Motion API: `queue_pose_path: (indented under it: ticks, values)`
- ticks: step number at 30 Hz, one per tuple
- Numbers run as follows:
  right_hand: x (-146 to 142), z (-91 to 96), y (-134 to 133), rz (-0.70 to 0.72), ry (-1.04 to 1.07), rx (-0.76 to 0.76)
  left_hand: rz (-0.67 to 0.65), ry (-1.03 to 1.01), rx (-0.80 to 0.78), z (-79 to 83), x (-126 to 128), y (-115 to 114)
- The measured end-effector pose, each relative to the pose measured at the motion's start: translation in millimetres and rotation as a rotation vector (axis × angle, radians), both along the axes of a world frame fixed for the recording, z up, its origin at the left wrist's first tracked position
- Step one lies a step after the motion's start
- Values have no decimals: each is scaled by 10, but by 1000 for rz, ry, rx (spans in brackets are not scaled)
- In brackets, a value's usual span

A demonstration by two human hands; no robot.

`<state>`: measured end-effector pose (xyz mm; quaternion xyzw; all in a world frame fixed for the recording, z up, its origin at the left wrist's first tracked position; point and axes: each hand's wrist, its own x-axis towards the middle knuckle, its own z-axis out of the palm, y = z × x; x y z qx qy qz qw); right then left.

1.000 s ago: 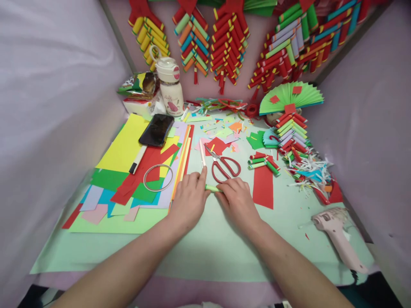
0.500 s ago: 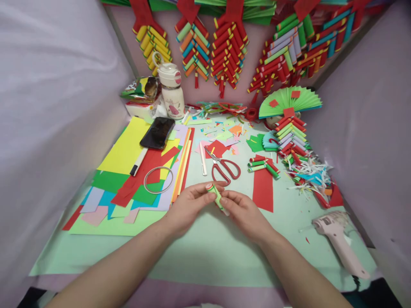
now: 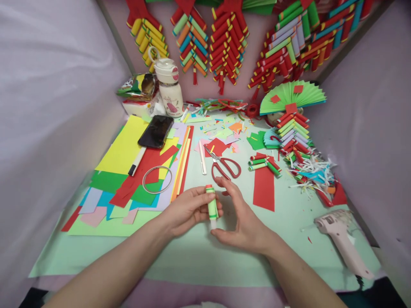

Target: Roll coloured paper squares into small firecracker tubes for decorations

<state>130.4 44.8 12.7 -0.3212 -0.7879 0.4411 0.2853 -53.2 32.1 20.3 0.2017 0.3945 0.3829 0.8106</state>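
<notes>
In the head view, my left hand (image 3: 188, 210) holds a light green paper roll (image 3: 212, 208) between thumb and fingers. Dark green bands ring the roll near both ends; its top is orange-red, and a whitish piece sticks out at the bottom. My right hand (image 3: 245, 220) is open around the roll's right side, thumb by the lower end and index finger raised near the top. Whether the thumb touches the roll, I cannot tell. Just beyond my hands lie red-handled scissors (image 3: 227, 168) and a white pen (image 3: 202, 157).
At left, coloured paper sheets (image 3: 111, 154) carry a phone (image 3: 156, 131), a marker (image 3: 137, 161) and a metal ring (image 3: 144, 180). Small paper rolls (image 3: 261, 161) lie on a red strip (image 3: 263, 190). A glue gun (image 3: 342, 244) rests at right. A bottle (image 3: 171, 92) stands behind.
My right hand has let go its pinch on the roll and spread its fingers. The roll, held in my left hand, has turned from slanted to nearly upright in view.
</notes>
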Motion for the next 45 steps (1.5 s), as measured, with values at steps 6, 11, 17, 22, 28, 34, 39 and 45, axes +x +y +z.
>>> queue_pose_path:
  ticks: [6,11,17,22,28,34,39,45]
  values:
    - [20,-2,-13,17,58,-106,-171,15,6,-1,9,-18]
    - [56,11,53,-56,272,-445,-331,83,35,27,-9,-32]
    - [143,-8,193,-247,273,-604,-624,123,71,59,-54,-55]
    - [190,-63,265,-625,451,-527,-494,94,89,63,-72,-44]
    - [50,-117,156,-402,36,9,52,124,108,51,-11,8]
    - [-16,-43,52,-423,137,262,209,410,284,39,80,4]
    - [-44,-45,17,-294,201,100,174,574,462,46,204,33]
    - [-59,11,180,-376,174,128,166,576,540,99,272,239]
